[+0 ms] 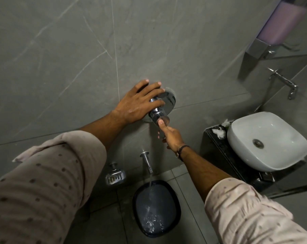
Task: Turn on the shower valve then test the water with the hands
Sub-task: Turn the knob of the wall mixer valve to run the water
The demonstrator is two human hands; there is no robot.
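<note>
The chrome shower valve (pixel 164 107) sits on the grey tiled wall, a round plate with a knob sticking out toward me. My left hand (pixel 140 102) lies across the top of the valve, fingers spread over the plate and against the wall. My right hand (pixel 169 135) grips the knob's end from below, thumb pressed on its face. Below, a chrome spout (pixel 147 162) pours a stream of water into a dark bucket (pixel 156 208) on the floor.
A white basin (pixel 267 141) stands on a dark counter at the right, with a wall tap (pixel 284 81) above it. A chrome soap dish (pixel 115 176) hangs left of the spout. A soap dispenser (pixel 279 29) is mounted at top right.
</note>
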